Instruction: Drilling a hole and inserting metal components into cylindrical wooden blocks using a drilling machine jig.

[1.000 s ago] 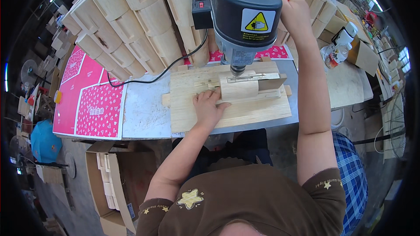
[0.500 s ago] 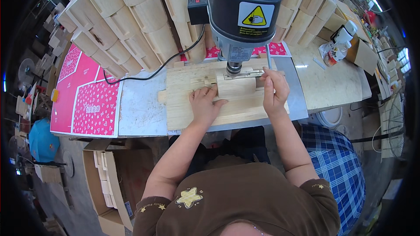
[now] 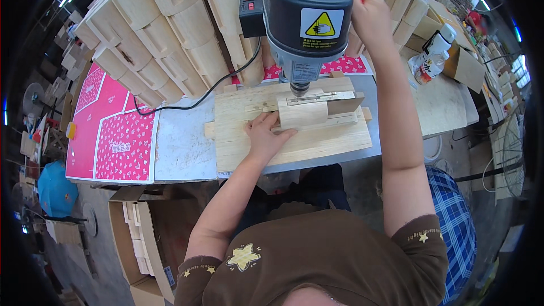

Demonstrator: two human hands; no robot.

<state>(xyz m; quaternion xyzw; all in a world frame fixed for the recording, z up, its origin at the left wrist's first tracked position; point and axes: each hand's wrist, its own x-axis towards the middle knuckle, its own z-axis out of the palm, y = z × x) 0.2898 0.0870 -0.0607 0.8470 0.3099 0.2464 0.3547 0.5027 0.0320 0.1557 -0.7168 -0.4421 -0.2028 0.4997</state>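
A dark drill press (image 3: 306,8) stands over a rounded wooden block (image 3: 301,112), its chuck (image 3: 299,88) just above the block's top. Set in that top is a narrow slotted strip (image 3: 303,100), and a flat brownish piece (image 3: 345,103) sticks out at the right end. The block rests on a pale wooden board (image 3: 243,147). My left hand (image 3: 266,137) lies against the block's left end, fingers spread and thumb along its front. Raised beside the machine's head, my right hand (image 3: 367,11) is closed round a red-ended handle, mostly hidden by the fingers.
Tall stacks of rounded wooden pieces (image 3: 175,17) rise behind the machine. A black cable (image 3: 198,99) crosses pink printed sheets (image 3: 124,147) at left. Bottles (image 3: 433,65) stand at the right by an open carton (image 3: 464,68). Below the table's left side is a cardboard box (image 3: 144,238) with wooden pieces.
My right hand has left the block's right end and risen to the handle beside the machine's head. The brownish piece now shows uncovered. My left hand stays in place.
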